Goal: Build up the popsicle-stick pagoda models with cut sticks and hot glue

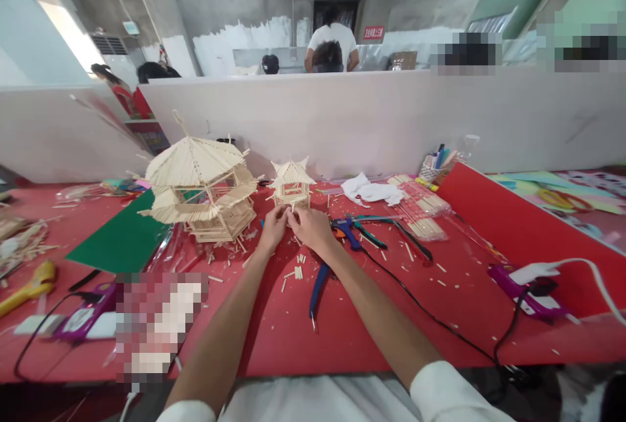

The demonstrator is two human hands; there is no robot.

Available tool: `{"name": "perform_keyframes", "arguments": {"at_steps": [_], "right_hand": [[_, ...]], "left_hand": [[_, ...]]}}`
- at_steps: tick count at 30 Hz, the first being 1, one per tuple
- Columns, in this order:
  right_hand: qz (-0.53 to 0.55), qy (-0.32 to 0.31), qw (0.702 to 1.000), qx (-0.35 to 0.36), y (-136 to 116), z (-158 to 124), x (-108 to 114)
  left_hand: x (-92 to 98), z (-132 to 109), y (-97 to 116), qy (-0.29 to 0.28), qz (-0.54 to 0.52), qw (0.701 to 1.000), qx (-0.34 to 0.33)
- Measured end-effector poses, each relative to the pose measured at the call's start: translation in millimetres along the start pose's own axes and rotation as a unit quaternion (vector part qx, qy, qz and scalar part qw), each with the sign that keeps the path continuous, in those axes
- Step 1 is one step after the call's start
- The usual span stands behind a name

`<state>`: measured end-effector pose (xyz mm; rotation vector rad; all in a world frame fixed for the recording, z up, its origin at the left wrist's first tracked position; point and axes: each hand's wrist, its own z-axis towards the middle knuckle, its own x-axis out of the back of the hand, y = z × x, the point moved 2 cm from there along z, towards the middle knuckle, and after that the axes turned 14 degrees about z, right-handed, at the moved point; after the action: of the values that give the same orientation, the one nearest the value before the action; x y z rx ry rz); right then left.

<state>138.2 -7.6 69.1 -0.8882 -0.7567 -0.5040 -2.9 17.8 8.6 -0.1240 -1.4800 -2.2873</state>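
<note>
My left hand (274,227) and my right hand (312,227) meet in front of a small pavilion model (292,180) built of pale wooden sticks. The fingers of both hands are pinched together at its lower front; whatever sits between the fingertips is too small to make out. To their left stands a larger stick pavilion (198,167) with a wide roof and a lower tier. Short cut stick pieces (298,272) lie below the hands. Right of my right hand is a blue glue gun (348,231) with a black cord, beside teal-handled pliers (369,234). A blue-handled tool (319,291) lies under my right forearm.
Bundles of sticks in plastic (421,210) and a white cloth (372,190) lie at the back right. Purple power strips (531,295) sit on both sides. A green sheet (120,233) lies left. A white partition (342,122) runs behind the red table (391,337), with people beyond.
</note>
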Motion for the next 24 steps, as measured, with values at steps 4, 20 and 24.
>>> {"name": "perform_keyframes", "arguments": {"at_steps": [4,20,24], "right_hand": [[-0.009,-0.005,1.0,0.007,-0.5,0.0,0.3],[0.014,-0.004,1.0,0.008,2.5,0.3,1.0],[0.051,0.004,0.999,0.006,7.8,-0.2,1.1]], "left_hand": [[0.0,-0.6,2.5,0.001,0.005,1.0,0.004],[-1.4,-2.0,7.0,0.009,0.005,1.0,0.006],[-1.8,-1.7,6.1,0.007,-0.001,1.0,0.014]]}}
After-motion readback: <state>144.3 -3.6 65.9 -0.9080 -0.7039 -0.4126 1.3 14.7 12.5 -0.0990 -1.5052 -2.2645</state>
